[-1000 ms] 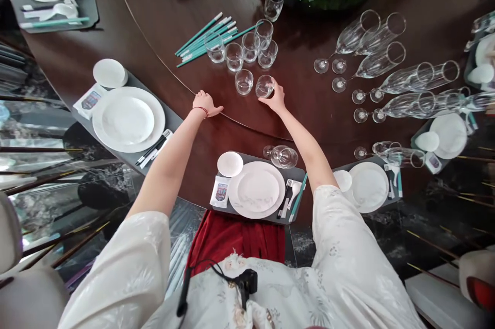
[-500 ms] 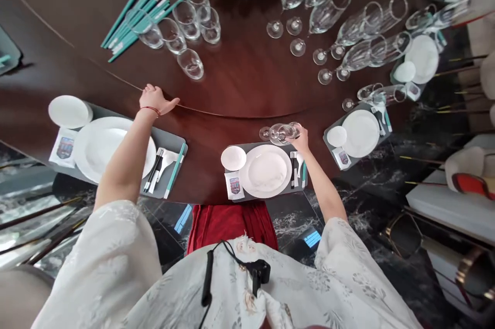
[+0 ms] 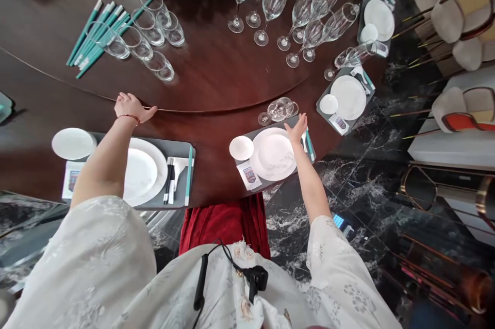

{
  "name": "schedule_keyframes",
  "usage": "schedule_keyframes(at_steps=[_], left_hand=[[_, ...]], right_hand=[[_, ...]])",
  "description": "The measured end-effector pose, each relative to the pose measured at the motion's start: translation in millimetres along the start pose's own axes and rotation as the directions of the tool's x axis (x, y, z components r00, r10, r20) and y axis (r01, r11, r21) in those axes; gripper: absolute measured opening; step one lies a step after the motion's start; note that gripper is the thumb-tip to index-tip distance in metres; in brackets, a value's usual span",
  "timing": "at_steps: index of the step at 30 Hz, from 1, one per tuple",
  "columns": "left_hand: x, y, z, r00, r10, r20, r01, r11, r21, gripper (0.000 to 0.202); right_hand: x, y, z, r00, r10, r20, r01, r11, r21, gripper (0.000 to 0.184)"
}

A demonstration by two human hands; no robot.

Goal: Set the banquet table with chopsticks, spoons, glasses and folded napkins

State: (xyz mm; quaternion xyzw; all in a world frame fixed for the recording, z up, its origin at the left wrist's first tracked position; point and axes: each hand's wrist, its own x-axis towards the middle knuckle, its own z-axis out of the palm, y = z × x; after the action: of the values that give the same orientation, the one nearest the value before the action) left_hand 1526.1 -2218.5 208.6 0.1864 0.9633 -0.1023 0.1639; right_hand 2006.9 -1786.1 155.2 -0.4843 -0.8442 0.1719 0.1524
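My left hand (image 3: pixel 130 106) rests flat, fingers spread, on the edge of the dark wooden turntable (image 3: pixel 216 76). My right hand (image 3: pixel 297 128) hovers open over the grey placemat (image 3: pixel 260 179) in front of me, just below a small tumbler (image 3: pixel 288 107) standing beside a wine glass (image 3: pixel 275 111). On the mat are a large white plate (image 3: pixel 275 153), a small white dish (image 3: pixel 241 147), a packet (image 3: pixel 249 174) and teal chopsticks (image 3: pixel 309 142) to the right of my hand.
More tumblers (image 3: pixel 147 35) and a bunch of teal chopsticks (image 3: pixel 96 35) stand on the turntable at left, with several wine glasses (image 3: pixel 286 9) at right. Place settings lie at left (image 3: pixel 181 179) and right (image 3: pixel 348 97). Chairs (image 3: pixel 460 14) stand at far right.
My right hand carried a small tumbler from the turntable to the spot beside the wine glass, let it go and drew back open. The view swung right; my left hand stayed on the turntable edge.
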Motion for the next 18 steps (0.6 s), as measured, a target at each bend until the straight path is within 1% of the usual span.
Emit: schedule_keyframes(at_steps=[3,6,8,10,11,13,14,16,18], left_hand=[[13.4,-18.4,1.4,0.998,0.056,0.000,-0.056,0.998,-0.036,0.110],[32.6,-36.4,1.4,0.997,0.076,0.025,-0.075,0.995,-0.066,0.113],[46.4,-46.9,-2.1,0.995,0.079,0.066,-0.074,0.995,-0.074,0.116],[58.4,-56.7,-8.4,0.990,0.081,0.112,-0.073,0.995,-0.074,0.122],[63.3,-61.8,-12.4,0.988,0.085,0.127,-0.076,0.994,-0.075,0.125],[70.4,-72.8,-21.1,0.986,0.099,0.134,-0.088,0.992,-0.088,0.133],[72.4,-78.9,-25.6,0.986,0.109,0.128,-0.097,0.990,-0.098,0.136],[74.2,-92.7,-34.4,0.985,0.132,0.111,-0.119,0.986,-0.119,0.140],[74.6,-108.4,-42.3,0.983,0.161,0.088,-0.148,0.979,-0.137,0.138]], right_hand=[[-47.6,-8.1,-11.8,0.995,0.032,-0.090,-0.029,0.999,0.036,0.066],[-105.9,-29.6,-22.1,0.987,0.056,-0.150,-0.043,0.995,0.090,0.058],[-142.6,-56.5,-25.5,0.983,0.057,-0.175,-0.038,0.993,0.108,0.057],[-170.2,-93.6,-23.6,0.984,0.029,-0.174,-0.010,0.993,0.114,0.057],[-178.8,-115.4,-20.0,0.987,0.003,-0.158,0.016,0.993,0.119,0.056],[-183.0,-162.8,-6.4,0.991,-0.075,-0.108,0.090,0.985,0.145,0.054],[-177.9,-187.5,3.8,0.990,-0.117,-0.084,0.129,0.977,0.167,0.053],[-152.5,-235.9,30.6,0.983,-0.170,-0.066,0.181,0.957,0.227,0.050],[-108.7,-279.8,62.8,0.986,-0.149,-0.075,0.165,0.937,0.307,0.050]])
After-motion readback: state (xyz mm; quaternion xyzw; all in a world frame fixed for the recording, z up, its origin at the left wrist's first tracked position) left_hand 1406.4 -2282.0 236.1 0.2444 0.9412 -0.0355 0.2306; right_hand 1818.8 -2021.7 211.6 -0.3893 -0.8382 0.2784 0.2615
